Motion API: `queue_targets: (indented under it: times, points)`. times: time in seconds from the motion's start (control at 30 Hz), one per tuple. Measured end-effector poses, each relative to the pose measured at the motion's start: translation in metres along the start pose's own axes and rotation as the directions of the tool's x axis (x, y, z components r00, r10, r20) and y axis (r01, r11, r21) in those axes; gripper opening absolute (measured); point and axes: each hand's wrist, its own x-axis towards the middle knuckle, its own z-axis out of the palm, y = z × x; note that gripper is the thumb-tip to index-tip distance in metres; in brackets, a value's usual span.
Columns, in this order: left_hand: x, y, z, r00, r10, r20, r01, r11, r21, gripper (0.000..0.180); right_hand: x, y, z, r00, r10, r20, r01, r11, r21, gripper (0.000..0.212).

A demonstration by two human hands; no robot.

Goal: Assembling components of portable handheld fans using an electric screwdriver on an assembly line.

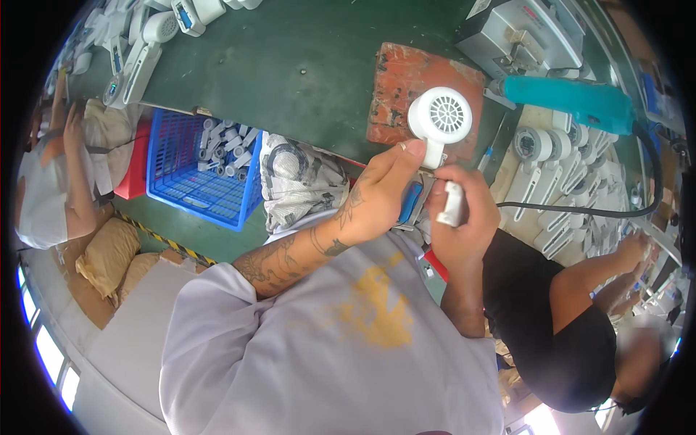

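My left hand (377, 196) is closed round the neck of a white handheld fan (441, 116), its round slotted grille facing up. Below the neck the handle looks uncovered, and a blue cylinder (411, 202) like a battery shows in it. Close beside, my right hand (467, 217) has its fingers curled round a small white curved plastic piece (451, 204). The right fingertips are by the fan's handle; whether they touch it is hidden. Under the fan head lies a worn orange-red board (391, 94) on the green table (290, 65).
A teal power tool (569, 103) with a black cable lies at the right, beside a screwdriver (487, 156) and several white fans (554, 156). Behind stands a grey machine (518, 36). A blue crate (210, 206) holds white parts at the left. People sit on both sides.
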Motion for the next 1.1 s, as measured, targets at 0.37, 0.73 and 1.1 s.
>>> queue_targets:
  times: [0.37, 0.73, 1.1]
  points:
    - [-0.003, -0.001, 0.006, 0.998, -0.052, 0.023, 0.057, 0.934, -0.353, 0.057, -0.006, -0.011, -0.003, 0.984, 0.176, 0.011, -0.174, 0.965, 0.195, 0.042]
    - [-0.002, -0.010, 0.011, 0.999, -0.038, 0.005, 0.035, 0.853, -0.521, 0.050, 0.001, -0.023, -0.004, 0.993, -0.053, -0.103, 0.030, 0.978, -0.208, 0.050]
    - [-0.002, -0.012, 0.010, 0.998, -0.027, 0.051, 0.051, 0.832, -0.552, 0.061, 0.006, -0.022, 0.019, 0.989, -0.055, -0.138, 0.022, 0.973, -0.231, 0.050]
